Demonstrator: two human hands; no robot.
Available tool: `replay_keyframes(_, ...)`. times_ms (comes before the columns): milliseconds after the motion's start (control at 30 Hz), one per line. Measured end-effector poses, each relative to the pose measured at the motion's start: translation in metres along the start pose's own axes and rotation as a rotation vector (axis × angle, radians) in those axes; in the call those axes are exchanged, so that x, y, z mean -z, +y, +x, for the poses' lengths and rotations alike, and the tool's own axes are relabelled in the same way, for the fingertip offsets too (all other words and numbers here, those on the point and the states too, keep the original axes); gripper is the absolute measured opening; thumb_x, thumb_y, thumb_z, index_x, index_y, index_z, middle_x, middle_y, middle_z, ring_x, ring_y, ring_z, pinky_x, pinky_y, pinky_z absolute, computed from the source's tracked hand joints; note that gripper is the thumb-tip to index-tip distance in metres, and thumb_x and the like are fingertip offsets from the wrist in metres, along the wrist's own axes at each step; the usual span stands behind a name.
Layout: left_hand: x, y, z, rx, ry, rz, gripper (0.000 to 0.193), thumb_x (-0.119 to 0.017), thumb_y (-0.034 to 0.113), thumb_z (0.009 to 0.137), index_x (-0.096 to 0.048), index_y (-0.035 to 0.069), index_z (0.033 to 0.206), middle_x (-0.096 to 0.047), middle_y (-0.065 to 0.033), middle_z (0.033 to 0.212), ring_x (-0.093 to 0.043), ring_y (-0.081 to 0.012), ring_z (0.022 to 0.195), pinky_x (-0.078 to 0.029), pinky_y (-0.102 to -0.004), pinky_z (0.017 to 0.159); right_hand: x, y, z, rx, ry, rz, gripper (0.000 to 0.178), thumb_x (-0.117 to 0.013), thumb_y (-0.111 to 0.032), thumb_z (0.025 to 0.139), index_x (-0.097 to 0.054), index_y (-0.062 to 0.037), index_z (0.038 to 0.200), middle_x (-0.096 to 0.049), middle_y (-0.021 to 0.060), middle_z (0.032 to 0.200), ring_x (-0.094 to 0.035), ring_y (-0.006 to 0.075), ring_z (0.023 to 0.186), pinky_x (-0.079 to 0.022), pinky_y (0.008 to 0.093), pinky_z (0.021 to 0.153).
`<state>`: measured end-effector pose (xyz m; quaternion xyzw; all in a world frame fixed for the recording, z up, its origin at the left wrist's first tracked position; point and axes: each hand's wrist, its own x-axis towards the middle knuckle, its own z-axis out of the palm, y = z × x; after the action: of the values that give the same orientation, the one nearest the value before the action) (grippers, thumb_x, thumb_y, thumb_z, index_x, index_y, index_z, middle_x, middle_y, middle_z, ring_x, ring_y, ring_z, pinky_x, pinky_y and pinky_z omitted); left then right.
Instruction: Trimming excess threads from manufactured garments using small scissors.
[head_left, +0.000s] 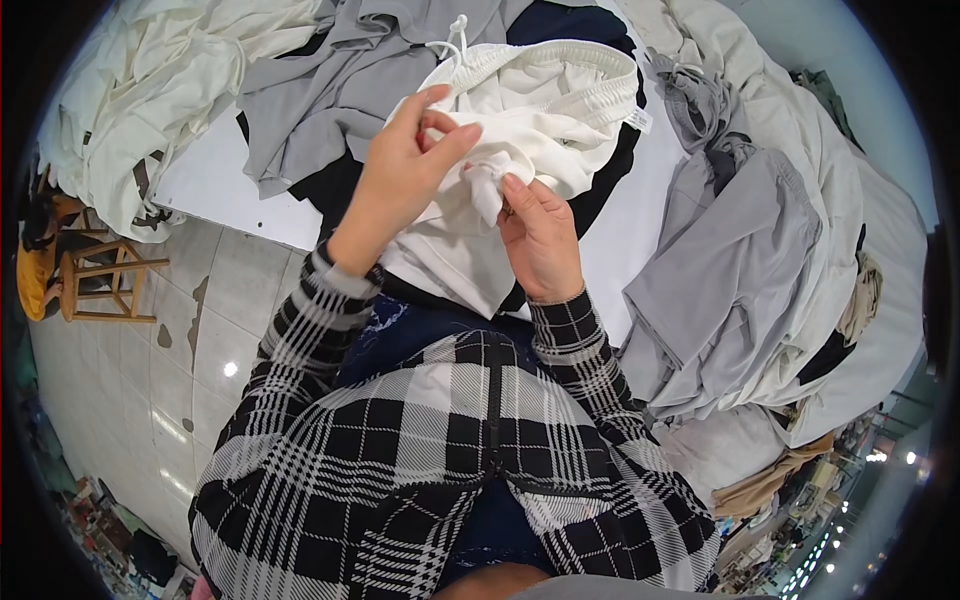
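Observation:
White drawstring pants [570,130] lie bunched in front of me, the gathered elastic waistband toward the far side and a white tag at its right end. I cannot tell how long the legs are. Between thumb and fingers, my right hand [545,235] pinches a twisted fold of the white cloth near the middle. My left hand [400,170] rests over the left side of the pants, its thumb and fingers apart. Dark fabric shows beneath the pants.
Grey garments [330,90] lie beyond on the white table [230,190]. White clothes [130,110] are heaped at far left. On the right sit grey garments [720,260] against a large white pile [820,200]. A wooden stool [115,280] stands on the tiled floor, beside a person in yellow.

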<state>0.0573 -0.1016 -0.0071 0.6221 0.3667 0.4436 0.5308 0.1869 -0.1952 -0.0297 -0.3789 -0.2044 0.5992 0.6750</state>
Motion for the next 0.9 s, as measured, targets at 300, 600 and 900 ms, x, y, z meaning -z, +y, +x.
replay_keyframes(300,0.009,0.013,-0.042,-0.029,-0.261,0.404,0.050,-0.070,0.022,0.080,-0.044,0.006,0.119,-0.061,-0.0138,0.080,-0.061,-0.0214,0.069,-0.047,-0.0284,0.064,0.000,0.004,0.002,0.125,0.021,-0.149,0.023,-0.056,-0.014,0.092,-0.062,0.0019,0.106,-0.060,-0.0032,0.089,-0.046,-0.0001,0.074,-0.035,0.0148,0.062)
replay_keyframes(600,-0.002,0.015,-0.035,-0.062,-0.290,0.531,0.043,-0.062,0.029,0.085,-0.041,0.008,0.116,-0.066,-0.0143,0.082,-0.065,-0.0305,0.074,-0.049,-0.0360,0.063,-0.006,0.001,-0.005,0.151,0.057,-0.137,0.023,-0.057,-0.014,0.091,-0.062,0.0033,0.106,-0.062,-0.0005,0.091,-0.050,0.0034,0.080,-0.039,0.0176,0.071)
replay_keyframes(900,0.000,0.012,-0.032,-0.054,-0.363,0.470,0.047,-0.061,0.028,0.085,-0.038,0.007,0.120,-0.064,-0.0163,0.079,-0.063,-0.0338,0.070,-0.047,-0.0379,0.060,0.001,0.004,-0.005,0.176,0.015,-0.206,0.023,-0.057,-0.013,0.091,-0.063,0.0033,0.107,-0.063,0.0019,0.096,-0.052,0.0054,0.085,-0.041,0.0199,0.076)
